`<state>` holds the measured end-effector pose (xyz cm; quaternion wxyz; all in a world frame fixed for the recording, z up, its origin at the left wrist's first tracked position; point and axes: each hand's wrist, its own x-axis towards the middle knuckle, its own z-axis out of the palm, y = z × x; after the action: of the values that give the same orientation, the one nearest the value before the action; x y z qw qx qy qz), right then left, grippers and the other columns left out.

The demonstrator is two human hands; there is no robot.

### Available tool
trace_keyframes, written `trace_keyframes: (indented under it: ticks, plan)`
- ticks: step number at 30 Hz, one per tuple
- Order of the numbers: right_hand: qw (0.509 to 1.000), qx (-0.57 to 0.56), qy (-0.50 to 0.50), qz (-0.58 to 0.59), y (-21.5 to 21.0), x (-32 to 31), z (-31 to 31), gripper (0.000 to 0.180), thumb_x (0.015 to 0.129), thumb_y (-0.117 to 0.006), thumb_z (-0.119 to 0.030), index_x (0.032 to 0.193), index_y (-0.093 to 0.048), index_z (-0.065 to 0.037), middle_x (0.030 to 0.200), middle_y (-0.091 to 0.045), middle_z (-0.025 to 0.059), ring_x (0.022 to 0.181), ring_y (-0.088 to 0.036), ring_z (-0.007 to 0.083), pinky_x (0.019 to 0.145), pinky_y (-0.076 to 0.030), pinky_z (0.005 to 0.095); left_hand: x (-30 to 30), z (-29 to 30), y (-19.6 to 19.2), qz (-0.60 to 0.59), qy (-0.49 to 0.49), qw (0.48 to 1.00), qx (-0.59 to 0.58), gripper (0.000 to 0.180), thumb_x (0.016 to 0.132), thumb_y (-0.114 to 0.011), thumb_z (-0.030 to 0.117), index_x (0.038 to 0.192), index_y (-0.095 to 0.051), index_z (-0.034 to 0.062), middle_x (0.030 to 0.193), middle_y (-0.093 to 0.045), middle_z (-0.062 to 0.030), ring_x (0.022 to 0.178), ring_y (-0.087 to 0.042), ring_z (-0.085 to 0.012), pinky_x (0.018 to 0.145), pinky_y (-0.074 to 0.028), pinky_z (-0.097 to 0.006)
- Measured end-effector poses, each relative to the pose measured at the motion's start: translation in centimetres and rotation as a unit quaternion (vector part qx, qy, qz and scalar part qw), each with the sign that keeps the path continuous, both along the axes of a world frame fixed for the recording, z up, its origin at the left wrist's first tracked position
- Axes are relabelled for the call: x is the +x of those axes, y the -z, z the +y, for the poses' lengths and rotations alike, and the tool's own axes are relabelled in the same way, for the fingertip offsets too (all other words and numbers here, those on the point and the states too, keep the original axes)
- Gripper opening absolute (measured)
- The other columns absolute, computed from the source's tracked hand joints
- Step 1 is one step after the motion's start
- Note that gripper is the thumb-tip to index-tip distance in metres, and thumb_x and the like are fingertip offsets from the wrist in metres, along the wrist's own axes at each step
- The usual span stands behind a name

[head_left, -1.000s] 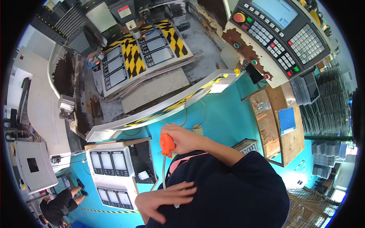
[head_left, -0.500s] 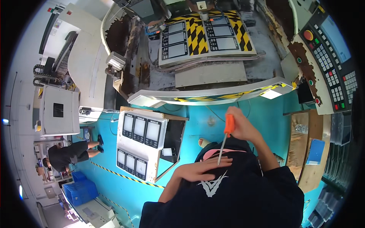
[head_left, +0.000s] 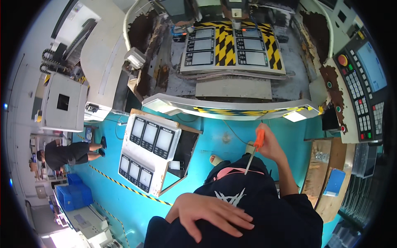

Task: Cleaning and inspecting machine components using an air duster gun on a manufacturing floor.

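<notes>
My right hand [head_left: 271, 144] is closed around an orange air blow gun [head_left: 259, 139] with a long, thin metal nozzle. The nozzle slants down toward my dark shirt [head_left: 264, 206], its tip close to the pinkish band at the waist. Below it, my left hand [head_left: 211, 213] lies flat across the front of the shirt, fingers spread and nothing in it. A thin line, perhaps a hose, runs above my right hand toward the machine; where it joins the tool is hidden.
Ahead stands a machine with black-framed panels [head_left: 200, 44] on its bed and a curved front edge [head_left: 231, 109]. More framed panels [head_left: 149, 134] lie on a stand at left. A control panel [head_left: 364, 91] and wooden bench [head_left: 314, 169] are at right. Another person [head_left: 66, 153] stands far left.
My left hand has moved down the shirt, away from the nozzle tip. My right hand has shifted slightly right and down, still holding the air blow gun. The whole view has tilted a little.
</notes>
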<state>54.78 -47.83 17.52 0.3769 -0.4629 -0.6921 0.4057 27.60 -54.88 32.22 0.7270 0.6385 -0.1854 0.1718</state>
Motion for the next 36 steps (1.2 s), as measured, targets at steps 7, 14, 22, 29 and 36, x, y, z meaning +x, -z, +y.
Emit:
trace_keyframes:
  ticks: [7,14,22,29,36]
  plan:
    - [0.999,0.019,0.002,0.031,2.3,0.1,-0.5,0.034,0.068,-0.06,0.012,0.093,-0.043,-0.005,0.091,-0.042,0.0073,0.083,-0.044,0.0226,0.076,-0.039,0.0303,3.1,0.1,5.7,0.03,-0.064,0.997,-0.04,0.073,0.1,-0.049,0.053,0.151,-0.043,0.0004,0.16,-0.031,-0.0277,0.152,-0.018,-0.0444,0.121,-0.01,-0.058]
    - [0.999,-0.04,0.011,0.027,0.1,2.2,0.2,0.036,0.065,-0.053,0.012,0.093,-0.043,-0.008,0.091,-0.037,0.0046,0.08,-0.038,0.0145,0.068,-0.036,0.0247,2.6,-0.3,10.7,0.296,-0.118,0.948,0.002,0.052,0.106,-0.05,0.029,0.149,-0.042,0.0012,0.156,-0.04,-0.0187,0.148,-0.033,-0.031,0.122,-0.024,-0.042]
    - [0.996,-0.045,-0.022,0.071,-1.7,0.6,0.7,0.036,0.064,-0.049,0.013,0.092,-0.042,-0.008,0.092,-0.037,0.0044,0.073,-0.037,0.0121,0.061,-0.036,0.0234,0.2,-1.1,3.0,0.073,-0.116,0.991,-0.004,0.06,0.106,-0.05,0.031,0.154,-0.032,-0.002,0.163,-0.027,-0.0203,0.153,-0.018,-0.0376,0.123,-0.015,-0.05]
    - [0.993,-0.069,-0.041,0.082,-1.3,-2.4,0.4,0.031,0.063,-0.047,0.008,0.089,-0.043,-0.008,0.089,-0.042,0.0062,0.077,-0.042,0.0175,0.073,-0.039,0.0275,4.1,-0.8,-4.5,-0.132,-0.04,0.986,0.095,0.077,0.096,-0.061,0.055,0.151,-0.044,0.0049,0.164,-0.028,-0.0171,0.151,-0.023,-0.0396,0.121,-0.014,-0.057]
    - [0.989,-0.05,-0.111,0.087,-0.1,-3.0,0.3,0.036,0.063,-0.049,0.013,0.092,-0.042,-0.008,0.092,-0.041,0.0045,0.071,-0.038,0.0116,0.06,-0.038,0.0241,4.7,-1.4,0.1,-0.027,-0.078,0.994,0.067,0.08,0.096,-0.062,0.055,0.151,-0.043,-0.0005,0.162,-0.03,-0.0229,0.15,-0.024,-0.0448,0.119,-0.015,-0.061]
